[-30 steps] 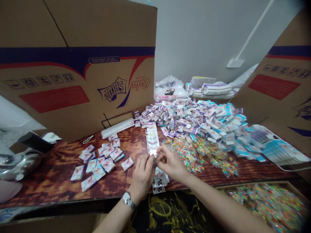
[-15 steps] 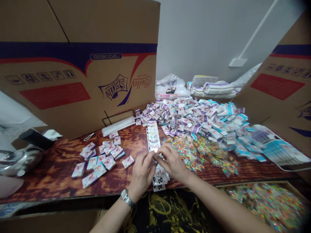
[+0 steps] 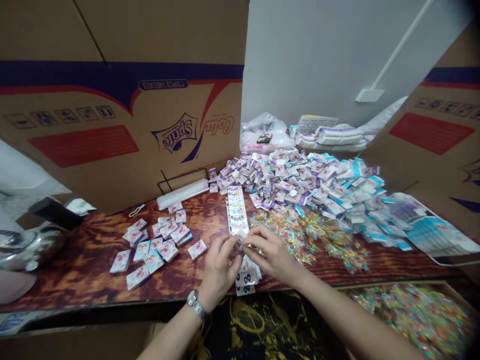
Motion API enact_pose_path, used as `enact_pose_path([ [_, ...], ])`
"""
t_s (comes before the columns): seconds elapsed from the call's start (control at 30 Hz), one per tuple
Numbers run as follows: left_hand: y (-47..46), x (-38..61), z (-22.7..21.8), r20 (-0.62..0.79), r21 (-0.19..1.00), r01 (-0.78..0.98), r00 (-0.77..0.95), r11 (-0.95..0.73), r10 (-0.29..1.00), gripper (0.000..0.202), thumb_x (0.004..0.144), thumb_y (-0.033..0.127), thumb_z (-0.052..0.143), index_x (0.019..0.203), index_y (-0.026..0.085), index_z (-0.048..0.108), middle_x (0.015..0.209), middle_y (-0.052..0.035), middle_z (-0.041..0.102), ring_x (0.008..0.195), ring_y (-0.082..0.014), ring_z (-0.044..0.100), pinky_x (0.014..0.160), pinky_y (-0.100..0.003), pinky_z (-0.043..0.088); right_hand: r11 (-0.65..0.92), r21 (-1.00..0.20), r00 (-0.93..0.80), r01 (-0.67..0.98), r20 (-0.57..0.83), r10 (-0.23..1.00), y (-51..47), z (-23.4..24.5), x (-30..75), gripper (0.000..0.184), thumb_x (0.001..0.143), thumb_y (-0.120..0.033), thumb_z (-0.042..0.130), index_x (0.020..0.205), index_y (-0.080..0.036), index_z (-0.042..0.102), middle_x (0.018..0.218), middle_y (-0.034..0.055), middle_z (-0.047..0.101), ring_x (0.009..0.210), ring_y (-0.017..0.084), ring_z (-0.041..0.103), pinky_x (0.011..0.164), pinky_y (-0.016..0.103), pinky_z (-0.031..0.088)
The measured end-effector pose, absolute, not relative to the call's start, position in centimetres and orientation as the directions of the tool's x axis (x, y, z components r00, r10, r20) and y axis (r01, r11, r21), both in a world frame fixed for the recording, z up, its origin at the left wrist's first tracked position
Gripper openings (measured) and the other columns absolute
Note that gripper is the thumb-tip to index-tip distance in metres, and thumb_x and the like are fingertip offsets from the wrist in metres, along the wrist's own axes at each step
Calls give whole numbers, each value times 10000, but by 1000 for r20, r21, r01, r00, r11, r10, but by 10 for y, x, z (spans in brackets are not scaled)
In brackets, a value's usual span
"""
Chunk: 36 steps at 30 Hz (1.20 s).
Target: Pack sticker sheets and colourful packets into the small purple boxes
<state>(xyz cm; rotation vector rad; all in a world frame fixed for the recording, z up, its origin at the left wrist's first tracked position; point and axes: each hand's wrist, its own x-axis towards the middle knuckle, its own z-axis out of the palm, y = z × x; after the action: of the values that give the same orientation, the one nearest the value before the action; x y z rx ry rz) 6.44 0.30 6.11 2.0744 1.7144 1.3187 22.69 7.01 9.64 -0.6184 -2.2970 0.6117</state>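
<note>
My left hand [image 3: 219, 267] and my right hand [image 3: 272, 255] meet over the wooden table [image 3: 75, 275], their fingertips pinching a small clear packet [image 3: 240, 244]. Just beyond the fingers lies a long printed sticker strip [image 3: 237, 211]. Below my hands sits a small stack of cards with black numerals [image 3: 245, 281], partly hidden by them. Several small white-and-purple boxes [image 3: 153, 250] are spread out left of my left hand. A large heap of similar boxes [image 3: 296, 182] lies farther back, with colourful small packets [image 3: 300, 235] near my right hand.
Cardboard flaps printed with Sprite and Cola logos [image 3: 123, 110] rise at the left and right. A steel pot [image 3: 33, 247] stands at the far left. A tray of colourful packets [image 3: 412, 315] sits at the lower right, and white packs [image 3: 330, 137] lie at the back.
My hands have drawn slightly closer around the small packet. The whole view has shifted a little as my head moved. The boxes and the sticker strip stay in place.
</note>
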Motion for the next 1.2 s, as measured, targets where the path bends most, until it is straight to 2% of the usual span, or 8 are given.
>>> enact_pose_path([
  [0.13, 3, 65, 61, 513, 643, 693, -74, -326, 855, 366, 789, 92, 515, 1140, 198, 509, 1083, -88, 551, 1013, -193, 550, 780, -294, 525, 821, -498, -688, 279, 493, 533, 67, 91, 228, 157, 887, -211, 494, 992, -212, 610, 947, 73, 543, 848, 167, 545, 731, 290, 474],
  [0.23, 3, 63, 62, 531, 638, 692, -76, -339, 844, 362, 792, 94, 528, 1139, 197, 513, 1087, -89, 553, 1009, -190, 549, 739, -270, 535, 782, -573, -628, 244, 521, 577, 64, 92, 226, 177, 882, -196, 497, 1040, -206, 577, 953, 72, 558, 873, 168, 554, 755, 287, 474],
  [0.37, 4, 62, 62, 618, 516, 765, -21, -385, 786, 396, 801, 84, 525, 1183, 184, 491, 1089, -102, 561, 1018, -206, 544, 840, -343, 506, 644, -711, -537, 283, 439, 720, 61, 101, 219, 203, 868, -194, 503, 1069, -206, 528, 962, 64, 579, 827, 160, 561, 733, 285, 463],
  [0.47, 4, 62, 58, 669, 380, 828, 60, -411, 741, 435, 809, 53, 508, 1225, 171, 469, 1111, -124, 549, 1037, -225, 527, 875, -383, 480, 489, -814, -542, 315, 269, 797, 66, 108, 213, 270, 819, -185, 547, 1081, -208, 482, 888, 22, 602, 736, 137, 568, 658, 250, 444],
  [0.53, 3, 62, 56, 698, 309, 853, 98, -421, 709, 443, 811, 38, 505, 1235, 159, 467, 1115, -137, 545, 1036, -235, 523, 871, -394, 476, 407, -861, -592, 306, 162, 790, 71, 111, 210, 316, 791, -188, 567, 1088, -207, 459, 783, -22, 600, 638, 114, 549, 570, 214, 405],
  [0.7, 0, 63, 55, 709, 237, 873, 145, -427, 690, 475, 814, 34, 506, 1272, 134, 437, 1146, -160, 532, 1068, -261, 504, 899, -426, 460, 385, -844, -590, 373, 105, 801, 79, 113, 204, 59, 776, -191, 543, 832, -187, 560, 580, -66, 511, 531, 88, 453, 505, 197, 318],
  [0.83, -1, 64, 56, 698, 249, 877, 131, -411, 704, 434, 821, 46, 495, 1242, 145, 459, 1129, -152, 534, 1046, -249, 517, 884, -407, 471, 359, -854, -533, 376, 117, 838, 76, 107, 202, 46, 736, -143, 546, 745, -182, 569, 598, -60, 510, 567, 89, 457, 536, 199, 332],
  [1.2, -1, 63, 61, 672, 402, 832, 16, -383, 741, 398, 801, 78, 508, 1188, 164, 473, 1088, -121, 565, 1010, -219, 554, 858, -357, 501, 136, -991, -484, -3, 121, 867, 61, 95, 208, 211, 854, -341, 535, 1002, -198, 584, 877, 18, 594, 793, 136, 551, 712, 246, 447],
])
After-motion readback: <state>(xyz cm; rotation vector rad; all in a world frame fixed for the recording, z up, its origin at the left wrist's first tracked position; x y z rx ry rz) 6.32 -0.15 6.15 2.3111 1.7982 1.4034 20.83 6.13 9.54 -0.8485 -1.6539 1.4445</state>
